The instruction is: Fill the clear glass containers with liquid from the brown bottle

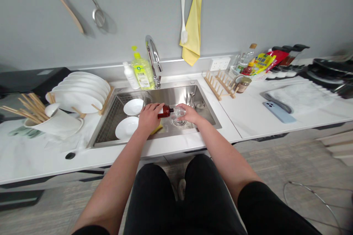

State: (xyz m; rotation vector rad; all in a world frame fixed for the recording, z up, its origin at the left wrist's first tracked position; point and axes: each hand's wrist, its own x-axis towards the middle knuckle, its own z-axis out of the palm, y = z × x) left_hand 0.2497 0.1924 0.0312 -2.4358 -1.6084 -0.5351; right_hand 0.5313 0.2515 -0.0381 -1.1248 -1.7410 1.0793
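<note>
Over the sink (204, 120), the left hand (150, 118) is gripping a brown bottle (164, 111), its neck pointing at what looks like a clear glass (178, 113) that the right hand (190, 113) is grasping.

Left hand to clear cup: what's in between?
The red-brown bottle, held in the left hand; its dark tip points at the clear cup in the right hand. Head view shows it.

Left hand (150, 117) near right (189, 113) (fingers (159, 108) curled)
</note>
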